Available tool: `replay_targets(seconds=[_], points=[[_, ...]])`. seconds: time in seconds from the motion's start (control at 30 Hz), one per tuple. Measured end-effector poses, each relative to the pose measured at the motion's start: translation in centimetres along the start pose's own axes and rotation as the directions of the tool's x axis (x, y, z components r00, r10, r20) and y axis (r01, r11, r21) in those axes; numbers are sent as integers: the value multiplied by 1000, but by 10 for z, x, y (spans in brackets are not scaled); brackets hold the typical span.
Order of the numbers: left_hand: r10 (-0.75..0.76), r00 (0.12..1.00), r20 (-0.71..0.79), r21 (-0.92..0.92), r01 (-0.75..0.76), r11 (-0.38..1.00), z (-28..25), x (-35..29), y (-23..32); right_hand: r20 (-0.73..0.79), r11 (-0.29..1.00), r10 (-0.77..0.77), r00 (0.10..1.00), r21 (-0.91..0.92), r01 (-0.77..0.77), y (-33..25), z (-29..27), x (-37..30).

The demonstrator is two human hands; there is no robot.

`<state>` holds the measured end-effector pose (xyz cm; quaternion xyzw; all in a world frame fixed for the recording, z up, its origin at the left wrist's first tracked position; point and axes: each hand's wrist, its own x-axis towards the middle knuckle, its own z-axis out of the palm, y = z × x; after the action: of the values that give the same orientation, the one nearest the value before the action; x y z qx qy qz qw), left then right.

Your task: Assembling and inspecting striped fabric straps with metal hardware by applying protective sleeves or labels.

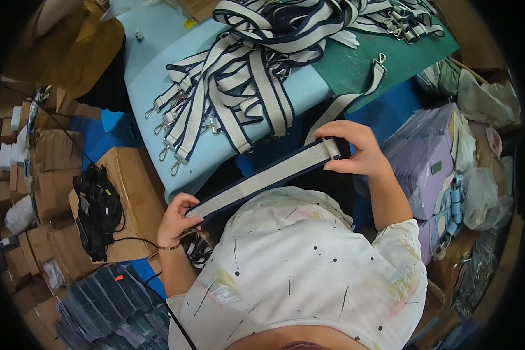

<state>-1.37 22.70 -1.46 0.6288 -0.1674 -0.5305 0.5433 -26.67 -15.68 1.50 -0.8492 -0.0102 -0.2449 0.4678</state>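
Observation:
I hold a flat grey-white strap with dark navy edges (262, 178) stretched between both hands above my lap. My left hand (176, 219) pinches its lower left end. My right hand (355, 149) grips the upper right end at a metal slider, from where the strap runs on up to a metal clasp (381, 59) lying on the green mat (355, 70). A pile of matching striped straps with metal snap hooks (239, 76) lies on the light blue table top (151, 64) just beyond my hands.
Cardboard boxes (137, 186) stand at my left, one carrying a bundle of black straps (96, 210). Stacked dark packets (113, 309) lie at lower left. Purple plastic-wrapped bundles (425, 157) and clear bags (484, 192) are piled at my right. More straps (402, 20) lie at the table's far end.

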Motion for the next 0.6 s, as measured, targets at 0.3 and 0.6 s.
replay_targets(seconds=[0.3,0.6], points=[[192,975,111,-87,-183,979,0,2,11,-173,971,-165,971,144,190,-11,-34,11],[166,954,250,-139,-134,981,2,10,0,-177,959,-196,964,168,226,-6,-39,21]])
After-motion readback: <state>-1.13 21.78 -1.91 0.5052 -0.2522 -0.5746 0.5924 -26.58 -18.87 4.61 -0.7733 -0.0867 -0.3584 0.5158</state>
